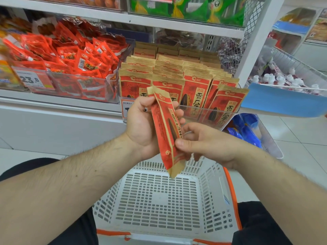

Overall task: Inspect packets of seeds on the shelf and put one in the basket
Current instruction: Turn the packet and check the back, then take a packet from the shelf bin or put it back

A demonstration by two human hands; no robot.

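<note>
Red-and-kraft seed packet (165, 131) held upright-ish, tilted slightly with its top toward the shelf, edge turned to the camera so front and back both show in part. Left hand (141, 124) grips it from the left side: palm toward the packet, fingers (178, 113) curled round behind and showing at its right edge. Right hand (207, 142) pinches the packet's lower right edge, thumb (184, 143) pressed on the near face, other fingers bent behind. Packet hangs directly above the white plastic basket (159, 200), its lower end just over the basket's far rim, not touching the perforated floor. Basket has orange handles (231, 195) and sits on the floor between the person's knees in dark clothing. Behind the hands, on the shelf (58, 105), a clear bin (198, 112) holds rows of matching sunflower seed packets (194, 92) standing upright, one at the right front leaning outward. Left of it, another clear bin is heaped with small red snack packets (74, 59); a price tag (33, 79) reading 23.8 on its front. Upper shelf carries green bags (185, 6). To the right, a wire bin with small white-capped bottles (283, 79), and blue packets (246, 128) lower down.
</note>
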